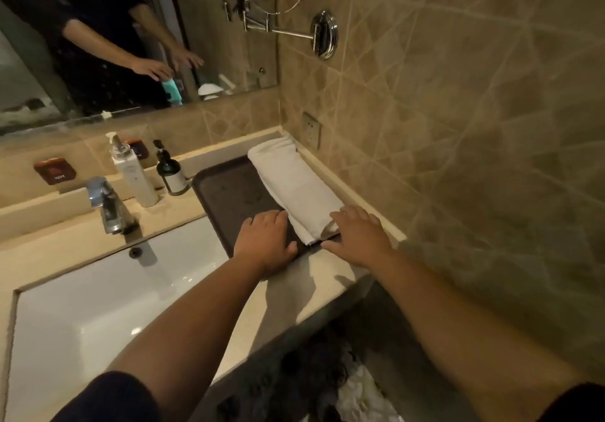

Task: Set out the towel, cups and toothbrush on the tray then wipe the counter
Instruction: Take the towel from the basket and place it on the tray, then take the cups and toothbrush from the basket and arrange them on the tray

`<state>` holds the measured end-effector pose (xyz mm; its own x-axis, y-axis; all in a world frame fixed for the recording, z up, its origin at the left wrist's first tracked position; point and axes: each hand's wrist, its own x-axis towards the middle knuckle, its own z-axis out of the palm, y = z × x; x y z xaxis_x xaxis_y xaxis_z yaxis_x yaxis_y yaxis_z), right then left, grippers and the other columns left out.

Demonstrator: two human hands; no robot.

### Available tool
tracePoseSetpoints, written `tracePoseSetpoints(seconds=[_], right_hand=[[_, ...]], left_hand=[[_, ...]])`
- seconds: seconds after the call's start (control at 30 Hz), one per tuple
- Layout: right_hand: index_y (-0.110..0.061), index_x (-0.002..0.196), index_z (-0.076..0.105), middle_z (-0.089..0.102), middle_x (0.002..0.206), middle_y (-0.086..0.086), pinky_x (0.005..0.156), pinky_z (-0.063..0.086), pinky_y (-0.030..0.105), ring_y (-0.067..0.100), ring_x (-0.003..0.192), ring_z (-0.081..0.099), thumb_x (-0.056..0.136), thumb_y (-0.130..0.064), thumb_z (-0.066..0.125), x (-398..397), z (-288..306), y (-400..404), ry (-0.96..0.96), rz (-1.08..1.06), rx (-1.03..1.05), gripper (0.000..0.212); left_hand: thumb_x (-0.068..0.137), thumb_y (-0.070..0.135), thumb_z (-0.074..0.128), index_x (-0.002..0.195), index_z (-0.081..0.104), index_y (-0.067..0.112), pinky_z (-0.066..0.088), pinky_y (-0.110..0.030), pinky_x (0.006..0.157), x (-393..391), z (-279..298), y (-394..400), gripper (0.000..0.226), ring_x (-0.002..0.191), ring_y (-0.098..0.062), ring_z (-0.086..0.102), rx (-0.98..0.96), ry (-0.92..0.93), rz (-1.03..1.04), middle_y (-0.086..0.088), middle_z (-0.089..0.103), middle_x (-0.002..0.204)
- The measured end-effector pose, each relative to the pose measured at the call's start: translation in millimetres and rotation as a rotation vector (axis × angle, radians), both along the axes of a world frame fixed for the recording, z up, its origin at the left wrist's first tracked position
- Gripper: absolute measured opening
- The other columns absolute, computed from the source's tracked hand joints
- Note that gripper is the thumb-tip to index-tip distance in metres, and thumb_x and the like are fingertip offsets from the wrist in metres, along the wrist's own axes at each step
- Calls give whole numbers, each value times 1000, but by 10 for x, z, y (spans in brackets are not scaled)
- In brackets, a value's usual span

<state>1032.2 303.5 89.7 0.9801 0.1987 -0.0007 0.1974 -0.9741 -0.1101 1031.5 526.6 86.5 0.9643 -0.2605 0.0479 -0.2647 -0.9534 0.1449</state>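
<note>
Head view, hands. Your left hand (pixel 266 240) lies flat and open, palm down, on the near end of the tray (pixel 229 192), fingertips touching the towel (pixel 294 186) at its near left edge. Your right hand (pixel 357 235) is also open and spread, palm down over the tray's near right corner and the bench (pixel 327 271) lip, fingertips against the towel's near end. Neither grips anything.

Head view, task items. Towel: white, folded long, lying along the tray's right side from about 6 o'clock to 12 o'clock, its far end reaching past the tray rim toward the wall corner. Cups and toothbrush: not in view on the bench or tray. Wiping cloth: none seen.

Head view, containers. Tray: dark, shallow, holds the towel only; the left half is bare. Sink (pixel 98 297), at 9 o'clock of the tray: basin looks empty. White pump bottle (pixel 134 173) and dark pump bottle (pixel 170 173) stand at 10 o'clock of the tray, just beside its far left corner; contents cannot be told.

Head view, risks, as judgement. The tray sits close to the bench's front edge; pressing or tugging at its near end could slide it toward you. Shoving the towel further could push its far end off the rim. Cups set later at the far left may knock the dark bottle.
</note>
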Motion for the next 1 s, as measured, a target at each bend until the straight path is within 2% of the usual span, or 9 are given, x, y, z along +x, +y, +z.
tracePoseSetpoints(seconds=[0.17,0.27,0.43,0.57,0.67,0.77,1.0], right_hand=[[-24,149,25,27,155,9,111,22,48,31,139,24,82,-67,50,-971,-40,84,61,-170,-18,83],[-22,148,27,27,155,9,113,20,49,30,140,23,84,-65,51,-1595,-7,29,44,-260,11,81],[-22,150,23,25,157,8,113,20,49,30,141,24,86,-64,47,-2856,-35,-370,82,-489,30,80],[-22,149,23,33,152,8,107,28,49,30,136,32,88,-65,46,-4143,-29,-798,78,-699,-3,78],[-21,143,34,40,146,7,107,32,49,30,132,37,85,-61,53,-5244,27,-1011,46,-879,-21,72],[-21,139,40,46,141,7,104,36,50,30,128,43,84,-59,54,-6408,80,-1134,19,-1018,-51,69],[-20,140,40,46,142,4,103,37,47,26,130,42,82,-57,59,-8916,148,-1262,35,-1230,-111,71]], left_hand=[[83,56,50,136,46,16,42,-45,98,-596,3,2,67,122,-32,53,15,-5,-232,-10,55,138],[85,55,51,136,45,14,43,-43,95,-976,25,-149,65,120,-32,53,42,-10,-362,-10,55,136],[85,53,53,138,45,13,44,-43,95,-1712,94,-769,67,118,-34,54,52,15,-600,-13,56,132],[87,56,51,139,45,13,43,-43,99,-2550,111,-1470,68,120,-33,53,96,9,-801,-13,56,131],[88,57,49,133,49,13,44,-43,96,-3381,121,-2012,63,118,-33,54,115,10,-957,-13,59,129],[89,53,52,144,42,15,42,-42,101,-4392,133,-2473,68,125,-32,52,66,14,-1140,-12,55,139],[89,48,54,135,49,16,46,-43,92,-6889,145,-3124,56,114,-32,58,-44,45,-1417,-10,61,130]])
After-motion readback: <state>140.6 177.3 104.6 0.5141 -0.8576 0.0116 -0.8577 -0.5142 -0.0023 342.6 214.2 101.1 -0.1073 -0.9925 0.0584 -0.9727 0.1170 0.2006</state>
